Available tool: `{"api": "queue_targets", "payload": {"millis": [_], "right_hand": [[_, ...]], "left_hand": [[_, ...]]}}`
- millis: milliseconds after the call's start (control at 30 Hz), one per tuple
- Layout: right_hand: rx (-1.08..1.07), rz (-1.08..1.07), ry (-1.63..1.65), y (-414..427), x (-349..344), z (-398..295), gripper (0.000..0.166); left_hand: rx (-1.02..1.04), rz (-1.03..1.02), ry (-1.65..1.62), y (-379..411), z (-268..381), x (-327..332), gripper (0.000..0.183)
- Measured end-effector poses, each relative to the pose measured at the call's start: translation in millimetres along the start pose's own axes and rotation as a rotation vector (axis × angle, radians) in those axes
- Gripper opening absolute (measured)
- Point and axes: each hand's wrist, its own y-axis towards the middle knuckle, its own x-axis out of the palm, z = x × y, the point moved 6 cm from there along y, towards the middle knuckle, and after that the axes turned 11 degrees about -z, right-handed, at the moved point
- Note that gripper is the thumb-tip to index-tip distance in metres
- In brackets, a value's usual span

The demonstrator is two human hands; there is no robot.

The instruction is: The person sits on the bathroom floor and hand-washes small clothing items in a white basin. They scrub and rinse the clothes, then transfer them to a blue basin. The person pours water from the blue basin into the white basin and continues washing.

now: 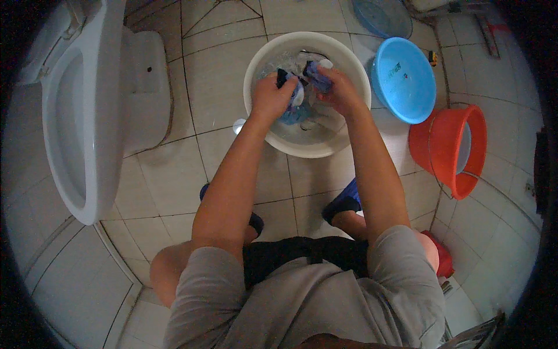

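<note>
A round cream plastic basin (320,150) stands on the tiled floor with water and submerged cloth in it. Over its left half, my left hand (272,97) is closed on a blue, white and dark wet cloth (298,94). Just to the right, my right hand (342,90) grips a bunched purplish-blue cloth (317,77) with a dark edge. Whether the two bunches are one piece I cannot tell. More light-coloured fabric (329,117) and a patch of blue cloth (295,115) lie in the water below my hands.
Right of the basin are a light blue plastic basin (405,83), an orange bucket (473,152) and, farther back, a translucent blue basin (386,17). A white ceramic washbasin (91,131) juts in at the left. My slippered feet are below the cream basin.
</note>
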Motion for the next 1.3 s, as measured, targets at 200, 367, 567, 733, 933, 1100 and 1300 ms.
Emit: {"api": "queue_targets", "payload": {"millis": [200, 367, 567, 733, 933, 1100, 1300], "right_hand": [[-0.122, -0.186, 0.161, 0.7, 14.5, -5.3, 0.022], [-0.072, -0.274, -0.077, -1.8, 25.4, -7.5, 0.023], [-0.064, -0.059, -0.465, 0.6, 34.4, -8.5, 0.034], [-0.042, -0.053, 0.093, 7.1, 7.3, 26.9, 0.047], [-0.106, -0.466, 0.947, -22.4, 63.2, 5.3, 0.052], [-0.241, -0.170, 0.594, 23.7, 21.2, 29.6, 0.054], [-0.299, 0.381, -0.978, 29.0, 13.2, 53.0, 0.056]], "left_hand": [[-0.139, -0.184, -0.521, 5.8, -20.9, 19.5, 0.039], [-0.170, -0.297, -0.831, -3.7, -3.7, 19.2, 0.060], [0.067, 0.069, 0.209, 6.7, -3.3, -3.3, 0.025], [0.168, 0.133, 0.239, 1.1, 61.7, -21.4, 0.027], [0.109, 0.029, 0.089, 8.0, 82.0, 6.0, 0.035], [-0.288, 0.032, -0.974, 4.7, -12.2, 41.7, 0.035], [-0.383, 0.157, -0.376, -2.3, -95.9, 48.4, 0.036]]}}
